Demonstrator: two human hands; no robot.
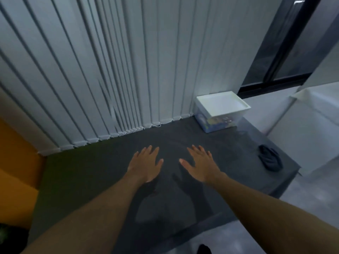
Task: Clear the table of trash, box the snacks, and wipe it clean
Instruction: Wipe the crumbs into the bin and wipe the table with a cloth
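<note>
The dark grey table (102, 173) fills the middle of the view. My left hand (145, 163) and my right hand (199, 165) hover palm-down over its centre, side by side, fingers spread and holding nothing. At the table's far right corner stands a clear plastic box (216, 123) with snack packets inside and a white lid (222, 103) on top. A crumpled dark cloth (269, 160) lies near the table's right edge, to the right of my right hand.
White vertical blinds (110, 70) hang along the table's far edge. An orange wall (16, 158) borders the left side. A white cabinet (315, 129) stands to the right, and grey floor (238, 241) shows in front of the table.
</note>
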